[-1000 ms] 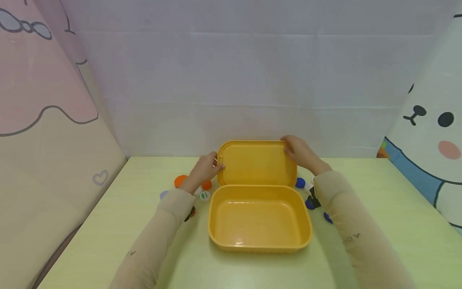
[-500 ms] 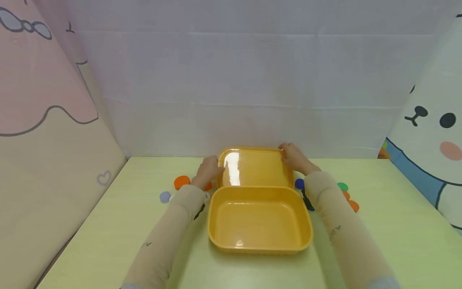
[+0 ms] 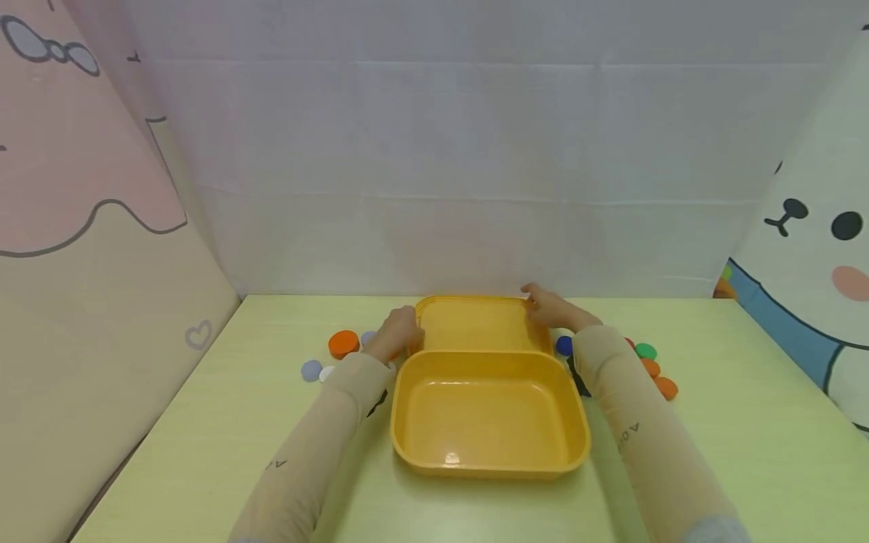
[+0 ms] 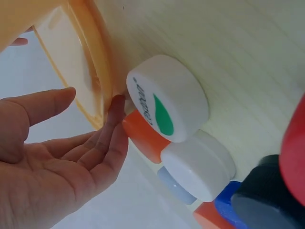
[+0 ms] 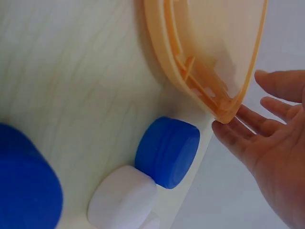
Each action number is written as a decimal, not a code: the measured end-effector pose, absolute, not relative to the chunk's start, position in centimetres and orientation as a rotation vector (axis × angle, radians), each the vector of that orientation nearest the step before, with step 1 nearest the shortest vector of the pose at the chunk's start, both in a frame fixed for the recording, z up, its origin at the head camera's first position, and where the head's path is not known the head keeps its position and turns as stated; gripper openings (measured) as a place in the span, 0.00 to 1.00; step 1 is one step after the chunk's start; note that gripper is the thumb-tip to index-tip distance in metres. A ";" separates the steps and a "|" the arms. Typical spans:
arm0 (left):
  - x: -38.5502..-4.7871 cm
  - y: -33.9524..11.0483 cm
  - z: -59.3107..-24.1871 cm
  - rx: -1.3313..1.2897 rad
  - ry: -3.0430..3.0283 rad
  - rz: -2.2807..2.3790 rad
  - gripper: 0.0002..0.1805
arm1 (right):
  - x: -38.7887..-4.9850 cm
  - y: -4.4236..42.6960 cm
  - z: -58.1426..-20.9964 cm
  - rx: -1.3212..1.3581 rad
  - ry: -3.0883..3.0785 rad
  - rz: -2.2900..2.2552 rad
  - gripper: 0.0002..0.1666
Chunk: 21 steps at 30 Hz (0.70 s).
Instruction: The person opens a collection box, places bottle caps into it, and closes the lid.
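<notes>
A yellow lid lies low behind an empty yellow box, at the back of the table. My left hand is at its left end; in the left wrist view the thumb stands off the lid and the loosely extended fingers of this hand touch its edge. My right hand is at the other end. The right wrist view shows the lid's corner against the fingers of this hand, with the thumb raised apart.
Left of the box are an orange cap, a pale purple cap and a white cap marked green. Right of it are a blue cap, a green cap and orange caps. A pale curtain hangs behind.
The lid has tipped down from a raised slant to lie lower behind the box. Both hands have come down with it, and their grip looks looser.
</notes>
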<state>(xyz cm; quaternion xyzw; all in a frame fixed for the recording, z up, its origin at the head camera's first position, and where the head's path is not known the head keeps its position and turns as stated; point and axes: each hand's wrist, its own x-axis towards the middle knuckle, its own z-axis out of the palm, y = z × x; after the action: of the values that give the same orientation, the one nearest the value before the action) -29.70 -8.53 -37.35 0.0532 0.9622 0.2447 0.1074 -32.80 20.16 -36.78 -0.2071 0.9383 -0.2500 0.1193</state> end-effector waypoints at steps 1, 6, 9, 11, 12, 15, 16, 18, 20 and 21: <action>-29.7 -8.4 -37.4 0.168 2.827 0.701 0.05 | -32.7 20.2 -36.9 -0.593 2.716 -0.735 0.31; -29.3 -8.0 -37.4 0.177 2.801 0.623 0.06 | -32.6 20.6 -37.3 -0.550 2.645 -0.732 0.34; -29.0 -8.0 -37.2 0.156 2.813 0.625 0.07 | -32.4 20.6 -37.3 -0.559 2.674 -0.709 0.33; -28.7 -8.1 -37.1 0.151 2.829 0.626 0.08 | -32.3 20.5 -37.2 -0.580 2.713 -0.688 0.33; -28.6 -8.2 -37.0 0.157 2.843 0.619 0.08 | -32.2 20.5 -37.2 -0.596 2.739 -0.676 0.32; -28.3 -8.4 -36.9 0.191 2.894 0.586 0.09 | -32.0 20.6 -37.0 -0.660 2.820 -0.654 0.31; -28.2 -8.5 -36.9 0.206 2.912 0.574 0.09 | -31.9 20.7 -36.9 -0.675 2.845 -0.648 0.30; -28.0 -8.6 -36.8 0.243 2.957 0.545 0.09 | -31.6 20.8 -36.6 -0.714 2.897 -0.627 0.29; -27.6 -8.8 -36.6 0.266 2.990 0.527 0.09 | -31.3 20.9 -36.3 -0.752 2.944 -0.591 0.28; -27.4 -8.9 -36.5 0.273 3.006 0.517 0.09 | -31.1 21.0 -36.2 -0.768 2.964 -0.569 0.28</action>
<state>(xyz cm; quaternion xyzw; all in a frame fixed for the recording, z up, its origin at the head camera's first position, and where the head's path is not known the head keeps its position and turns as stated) -27.42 -8.86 -36.54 0.0892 0.9808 0.1688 0.0395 -31.12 20.98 -36.23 -0.2464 0.9517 -0.1827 0.0135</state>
